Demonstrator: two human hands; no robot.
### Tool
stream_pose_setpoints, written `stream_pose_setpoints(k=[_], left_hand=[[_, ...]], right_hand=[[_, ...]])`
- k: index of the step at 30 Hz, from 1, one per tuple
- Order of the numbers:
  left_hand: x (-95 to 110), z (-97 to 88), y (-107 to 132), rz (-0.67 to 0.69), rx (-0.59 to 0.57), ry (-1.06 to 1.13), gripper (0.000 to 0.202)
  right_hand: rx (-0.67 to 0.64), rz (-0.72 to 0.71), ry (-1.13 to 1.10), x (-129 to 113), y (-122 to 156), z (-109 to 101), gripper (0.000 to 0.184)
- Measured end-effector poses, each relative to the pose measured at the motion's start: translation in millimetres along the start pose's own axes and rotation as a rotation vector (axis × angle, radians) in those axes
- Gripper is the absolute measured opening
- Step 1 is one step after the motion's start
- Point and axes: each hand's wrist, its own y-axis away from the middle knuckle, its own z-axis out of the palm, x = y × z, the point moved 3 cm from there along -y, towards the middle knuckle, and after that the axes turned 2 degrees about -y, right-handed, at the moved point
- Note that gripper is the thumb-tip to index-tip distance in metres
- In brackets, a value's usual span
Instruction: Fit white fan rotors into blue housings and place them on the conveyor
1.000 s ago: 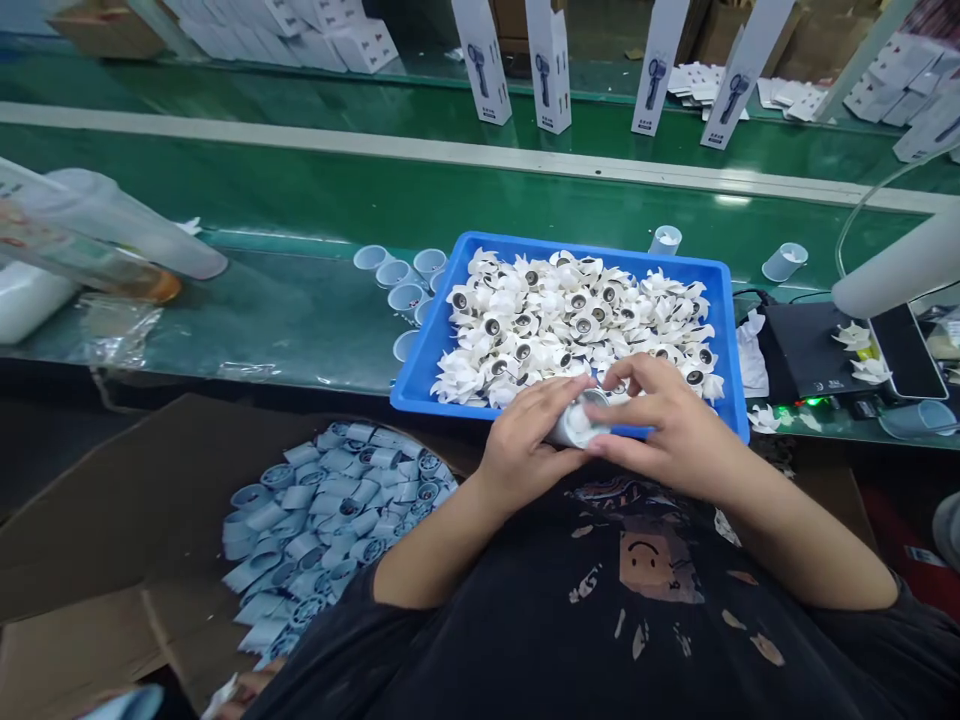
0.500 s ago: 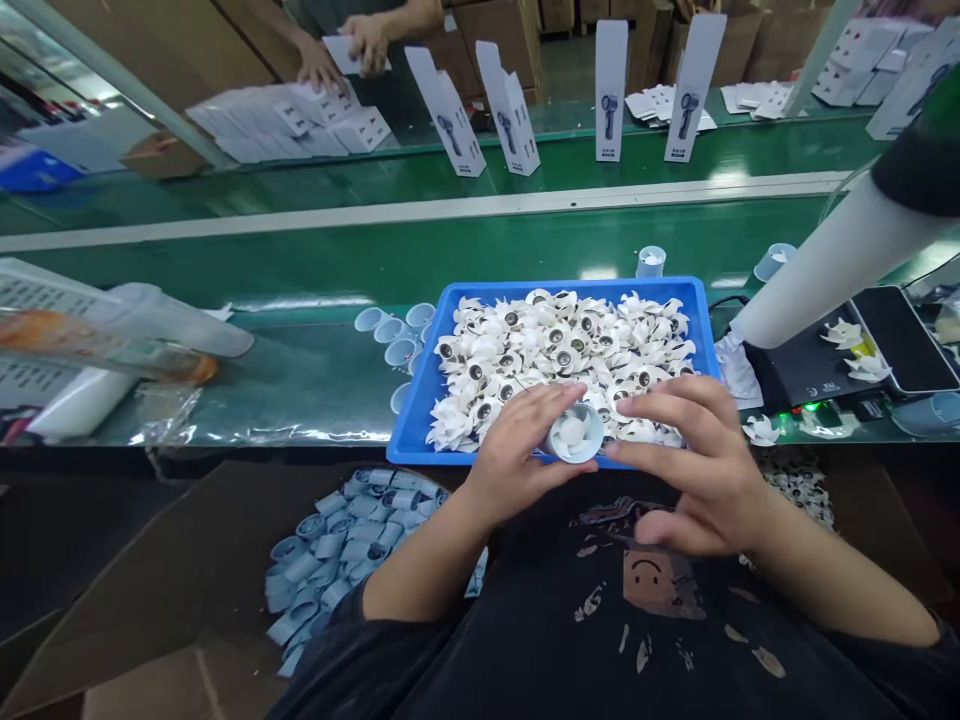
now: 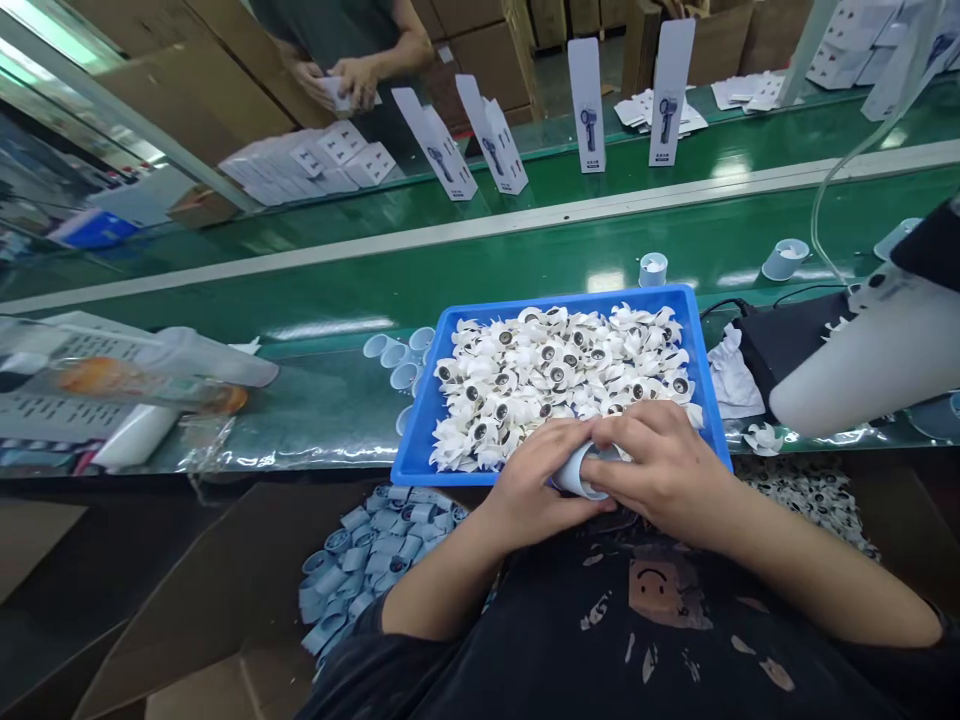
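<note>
My left hand (image 3: 541, 480) is wrapped round a light blue plastic cylinder (image 3: 574, 474), its thumb below and its fingers above. My right hand (image 3: 660, 460) reaches over from the other side, with fingers at the cylinder's open end; some of them go into the opening. What those fingers touch inside is hidden. Both hands are over the near edge of a blue tray (image 3: 411, 450). Heaped in that tray are many white fan impellers (image 3: 525, 370) with dark hubs.
Light blue cylinders (image 3: 405, 376) stand left of the tray; another cylinder (image 3: 652, 269) is behind it. More fill a carton (image 3: 217, 570) below left. A white tube-shaped object (image 3: 862, 360) juts in at right. Beyond the green conveyor (image 3: 510, 250), a co-worker's hands (image 3: 356, 80) hold a white box.
My right hand has moved left onto the cylinder and its fingers have closed at the opening. The cylinder has tilted to face right. The head view has shifted and rotated slightly.
</note>
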Motion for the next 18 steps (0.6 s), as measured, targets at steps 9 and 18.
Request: stream_pose_setpoints(k=[9,18], left_hand=[[14,3.9,10,0.097,0.206,-0.279,0.06],[7,-6.9,15,-0.08,0.031,-0.121,0.066]], right_hand=[[-0.096,0.281,-0.148,6,-4,14,0.004],[-0.017,0.208,-0.258,11,5,2,0.038]])
